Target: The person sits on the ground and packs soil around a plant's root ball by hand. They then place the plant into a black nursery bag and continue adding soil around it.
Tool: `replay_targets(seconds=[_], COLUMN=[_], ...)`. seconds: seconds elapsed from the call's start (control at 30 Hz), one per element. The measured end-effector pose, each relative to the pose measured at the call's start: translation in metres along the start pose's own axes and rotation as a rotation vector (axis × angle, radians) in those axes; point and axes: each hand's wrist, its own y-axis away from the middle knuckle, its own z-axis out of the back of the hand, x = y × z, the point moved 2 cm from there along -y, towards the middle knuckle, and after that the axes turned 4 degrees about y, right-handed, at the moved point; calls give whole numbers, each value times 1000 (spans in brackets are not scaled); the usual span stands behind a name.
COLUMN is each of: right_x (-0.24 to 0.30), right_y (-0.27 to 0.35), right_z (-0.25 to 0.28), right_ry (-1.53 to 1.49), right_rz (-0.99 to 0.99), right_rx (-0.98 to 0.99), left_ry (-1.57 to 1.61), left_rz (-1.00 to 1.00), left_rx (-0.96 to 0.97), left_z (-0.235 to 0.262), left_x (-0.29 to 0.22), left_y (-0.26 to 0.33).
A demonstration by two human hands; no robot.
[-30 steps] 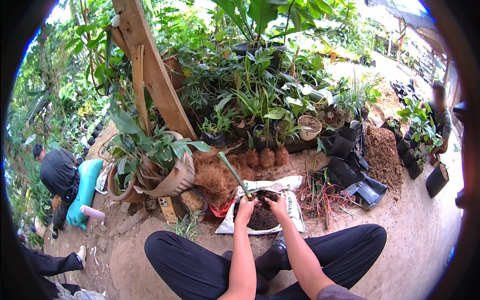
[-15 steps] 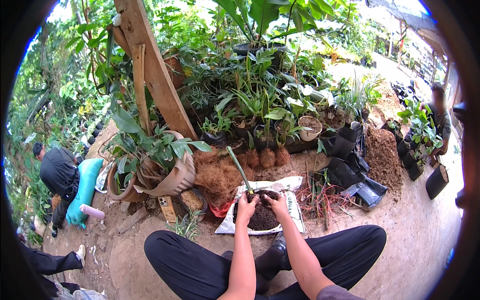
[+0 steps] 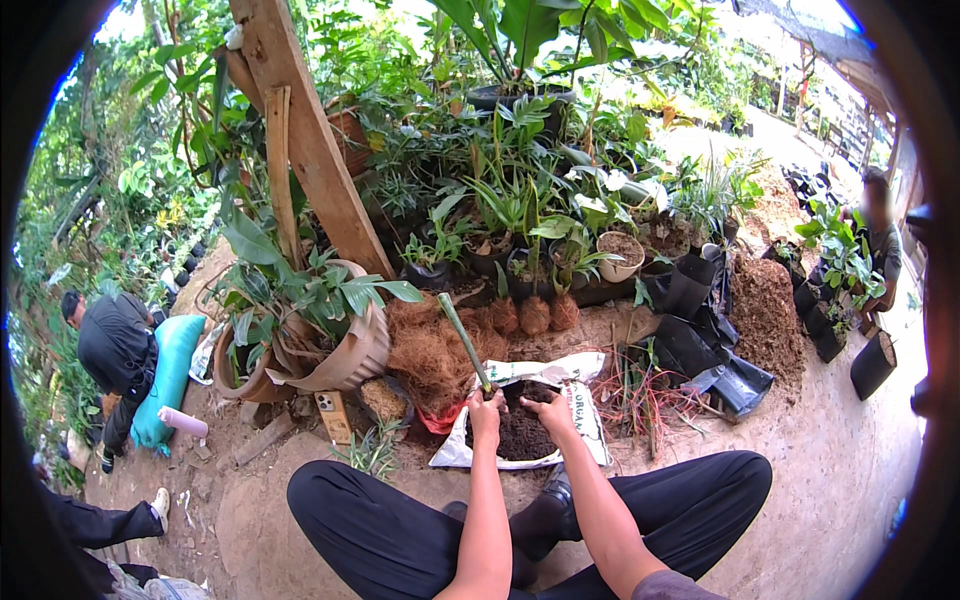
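Observation:
A green stem cutting (image 3: 463, 338) leans up and to the left, its lower end in my left hand (image 3: 486, 410), whose fingers are closed round it. My right hand (image 3: 550, 413) is just to the right, over dark soil (image 3: 522, 440), with its fingers apart and dirt on them; no object shows in it. The soil fills the mouth of a white printed sack (image 3: 588, 412) lying on the ground before my crossed legs. Whether soil clings to the stem's base is hard to make out.
Coconut fibre (image 3: 425, 350) lies behind the sack, near fibre-wrapped seedlings (image 3: 535, 316). Cut reddish stems (image 3: 650, 400) and black plastic bags (image 3: 700, 355) lie to the right. A large pot (image 3: 350, 345) and a phone (image 3: 334, 417) are at left. Other people work at both sides.
The stem has shifted left and stands a little differently tilted. My left hand moved slightly left with it, and the gap between my hands widened, showing more soil.

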Motion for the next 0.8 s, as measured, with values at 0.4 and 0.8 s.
replay_targets(seconds=[0.4,0.8], right_x=[-5,-8], right_y=[-1,-4], right_z=[-2,-1], right_ry=[-180,-81], right_rz=[-60,-45], right_rx=[62,58], left_ry=[-109,-145], left_rz=[149,120], left_rx=[-189,-69], left_z=[0,0], left_x=[-2,12], left_y=[3,2])
